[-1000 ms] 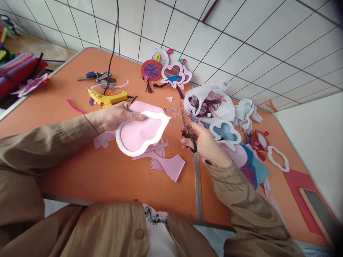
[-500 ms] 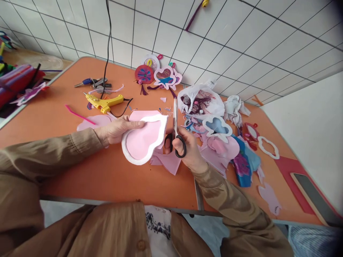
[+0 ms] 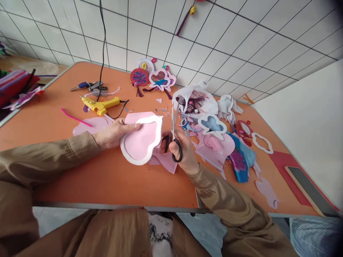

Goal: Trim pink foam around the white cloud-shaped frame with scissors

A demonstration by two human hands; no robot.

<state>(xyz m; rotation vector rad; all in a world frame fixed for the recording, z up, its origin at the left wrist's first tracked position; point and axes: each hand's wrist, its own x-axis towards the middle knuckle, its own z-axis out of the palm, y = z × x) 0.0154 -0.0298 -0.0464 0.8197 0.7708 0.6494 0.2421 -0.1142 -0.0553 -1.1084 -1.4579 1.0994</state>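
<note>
Pink heart piece [image 3: 140, 141], one, gripped by left hand [image 3: 114, 132]; right hand [image 3: 185, 157] grips one scissors [image 3: 173, 123]; one glue gun [image 3: 100, 104].

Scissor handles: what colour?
Black, on the scissors in the right hand, beside the pink heart the left hand holds. Head view shows it best.

On the table [image 3: 107, 178], the glue gun [image 3: 101, 104] lies far and left of the heart-shaped piece [image 3: 140, 142], the scissors [image 3: 173, 125] just right of it, the plastic bag [image 3: 199, 101] farther back right.
</note>
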